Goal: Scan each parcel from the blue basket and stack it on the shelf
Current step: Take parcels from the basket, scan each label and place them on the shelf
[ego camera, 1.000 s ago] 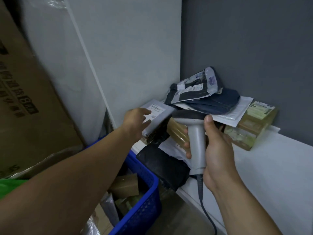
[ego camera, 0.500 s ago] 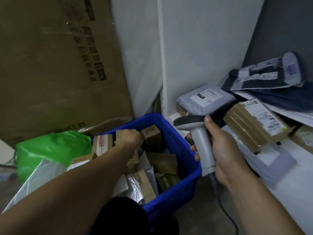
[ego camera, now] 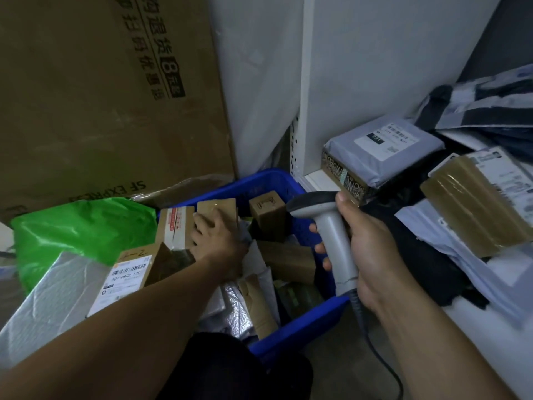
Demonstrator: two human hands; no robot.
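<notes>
At 9 o'clock, the left hand (ego camera: 215,236) closes on a small box (ego camera: 217,210) in the basket (ego camera: 300,327), which remains full. At 3 o'clock, the right hand (ego camera: 366,249) is clamped on the scanner (ego camera: 331,235); several parcels already sit on the shelf (ego camera: 490,339).

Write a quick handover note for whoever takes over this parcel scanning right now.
Left hand: in the blue basket, fingers on a small brown box; grasp not confirmed.
Right hand: gripping the scanner above the basket's right side.
Done: several parcels already lie on the shelf, among them a grey mailer and a taped brown box.
Left: many parcels remain in the basket; lift, scan and stack each.
</notes>
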